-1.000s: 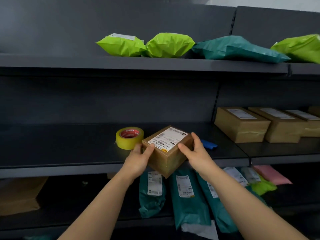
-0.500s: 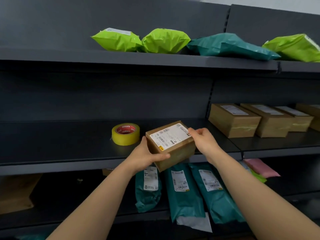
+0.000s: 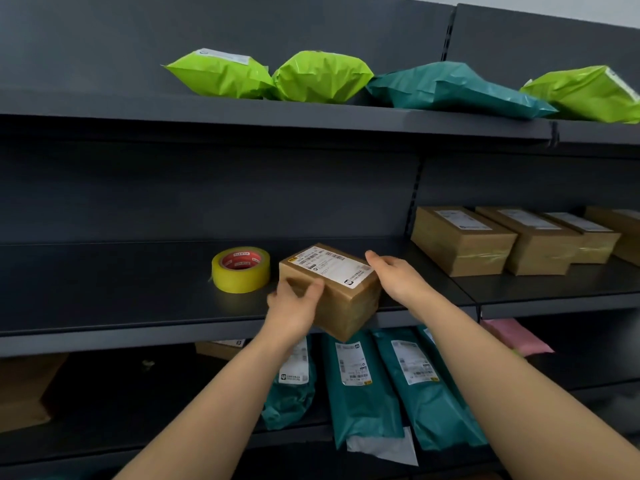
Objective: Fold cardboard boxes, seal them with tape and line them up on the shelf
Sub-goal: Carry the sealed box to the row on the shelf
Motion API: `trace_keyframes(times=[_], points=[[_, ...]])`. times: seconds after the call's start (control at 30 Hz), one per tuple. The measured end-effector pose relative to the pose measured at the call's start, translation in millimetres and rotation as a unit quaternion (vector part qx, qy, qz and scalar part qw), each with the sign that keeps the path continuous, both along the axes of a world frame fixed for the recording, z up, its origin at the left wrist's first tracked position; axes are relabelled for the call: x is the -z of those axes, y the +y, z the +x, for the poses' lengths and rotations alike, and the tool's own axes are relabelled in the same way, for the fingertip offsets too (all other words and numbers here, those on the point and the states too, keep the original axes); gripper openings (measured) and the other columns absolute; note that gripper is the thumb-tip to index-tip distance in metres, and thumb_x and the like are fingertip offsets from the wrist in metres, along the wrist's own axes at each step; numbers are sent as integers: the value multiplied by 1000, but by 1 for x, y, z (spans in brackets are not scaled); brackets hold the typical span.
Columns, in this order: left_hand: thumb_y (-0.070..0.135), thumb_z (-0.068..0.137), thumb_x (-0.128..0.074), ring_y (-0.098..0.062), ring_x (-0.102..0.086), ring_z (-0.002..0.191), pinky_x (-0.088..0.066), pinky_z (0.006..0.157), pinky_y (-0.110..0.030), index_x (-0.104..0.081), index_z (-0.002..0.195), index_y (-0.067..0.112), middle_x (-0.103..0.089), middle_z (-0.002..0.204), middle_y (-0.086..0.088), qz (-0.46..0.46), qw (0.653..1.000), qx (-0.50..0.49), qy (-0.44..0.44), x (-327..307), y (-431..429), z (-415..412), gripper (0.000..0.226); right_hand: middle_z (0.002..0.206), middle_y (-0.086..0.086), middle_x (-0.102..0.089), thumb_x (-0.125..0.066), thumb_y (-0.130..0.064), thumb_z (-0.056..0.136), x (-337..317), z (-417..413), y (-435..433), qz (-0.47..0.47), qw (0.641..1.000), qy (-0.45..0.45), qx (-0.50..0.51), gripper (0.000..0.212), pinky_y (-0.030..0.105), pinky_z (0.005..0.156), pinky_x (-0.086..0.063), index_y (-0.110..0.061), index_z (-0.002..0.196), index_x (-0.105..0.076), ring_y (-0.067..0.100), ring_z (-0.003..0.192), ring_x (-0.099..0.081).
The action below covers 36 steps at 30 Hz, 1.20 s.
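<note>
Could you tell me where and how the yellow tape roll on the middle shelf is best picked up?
Probably from above and the front: the tape roll lies flat with its red core facing up, so a thumb in the core and fingers on the yellow outer wall should hold. The box crowds its right side.

My left hand (image 3: pixel 294 308) grips the labelled cardboard box (image 3: pixel 341 299) at its near left corner. My right hand (image 3: pixel 394 276) lies flat against its right side. A yellow tape roll (image 3: pixel 240 269) sits just beside it on the shelf (image 3: pixel 121 292).
</note>
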<state>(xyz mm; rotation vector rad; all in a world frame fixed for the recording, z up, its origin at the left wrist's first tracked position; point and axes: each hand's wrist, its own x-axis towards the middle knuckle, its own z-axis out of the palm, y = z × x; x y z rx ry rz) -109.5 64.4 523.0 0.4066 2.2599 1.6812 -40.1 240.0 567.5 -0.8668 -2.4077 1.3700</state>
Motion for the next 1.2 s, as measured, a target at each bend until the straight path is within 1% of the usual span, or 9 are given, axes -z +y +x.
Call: trace_keyframes(times=[0.17, 0.23, 0.37, 0.5, 0.67, 0.93, 1.07, 1.13, 1.2], points=[[48, 97, -50, -24, -42, 134, -39, 109, -51, -12, 153, 39, -33, 153, 3, 75, 996, 42, -33, 7, 8, 16, 69, 119, 0, -64, -44, -68, 86, 5, 0, 1, -52, 998, 22, 10, 62, 40, 102, -44, -21, 122, -58, 18, 110, -58], [50, 97, -47, -23, -42, 135, -39, 109, -53, -6, 153, 45, -30, 156, 6, 92, 994, 53, -38, 10, 6, 16, 69, 114, -2, -66, -45, -66, 87, 8, 4, 0, -69, 997, 34, 4, 55, 42, 104, -43, -24, 118, -59, 18, 109, -59], [48, 97, -48, -19, -48, 130, -45, 105, -50, -18, 149, 51, -38, 151, 11, 148, 987, 60, -35, 12, 0, 22, 60, 108, -9, -69, -44, -62, 92, 17, 20, -5, -92, 994, 66, -6, 41, 37, 103, -44, -33, 111, -64, 11, 106, -61], [40, 98, -51, -11, -56, 120, -48, 102, -47, -31, 147, 39, -54, 136, 13, 216, 973, 66, -39, 2, -1, 35, 53, 107, -13, -72, -44, -64, 90, 22, 45, -5, -134, 983, 124, 12, 43, 41, 102, -45, -36, 113, -67, 11, 109, -62], [45, 98, -49, -10, -61, 109, -57, 87, -40, -38, 138, 37, -61, 127, 8, 203, 972, 95, -73, -10, 19, 67, 43, 100, -6, -74, -42, -48, 99, 17, 96, 7, -203, 959, 186, 66, 32, 40, 92, -53, -32, 105, -69, 17, 102, -65], [45, 100, -44, -6, -62, 104, -55, 72, -28, -43, 136, 35, -63, 125, 9, 176, 967, 166, -84, -19, 91, 154, 38, 104, -4, -74, -41, -48, 100, 19, 210, 53, -204, 942, 217, 154, 34, 49, 94, -53, -32, 108, -70, 18, 105, -66], [44, 100, -44, -4, -60, 105, -55, 84, -35, -44, 137, 35, -62, 126, 9, 169, 963, 191, -91, -18, 142, 218, 38, 108, -5, -72, -40, -50, 99, 21, 285, 92, -200, 936, 220, 191, 36, 51, 94, -52, -33, 113, -68, 20, 108, -64], [44, 101, -44, -2, -59, 101, -55, 78, -32, -44, 137, 35, -61, 125, 11, 166, 961, 201, -96, -17, 170, 256, 38, 106, -5, -73, -38, -50, 100, 24, 326, 114, -192, 936, 219, 197, 37, 45, 87, -55, -33, 113, -68, 16, 100, -66], [45, 101, -42, 0, -58, 97, -52, 70, -27, -43, 136, 37, -60, 122, 12, 159, 959, 208, -105, -17, 198, 295, 36, 98, -5, -73, -36, -48, 101, 24, 365, 135, -183, 938, 216, 201, 38, 33, 74, -54, -32, 110, -70, 8, 79, -66]])
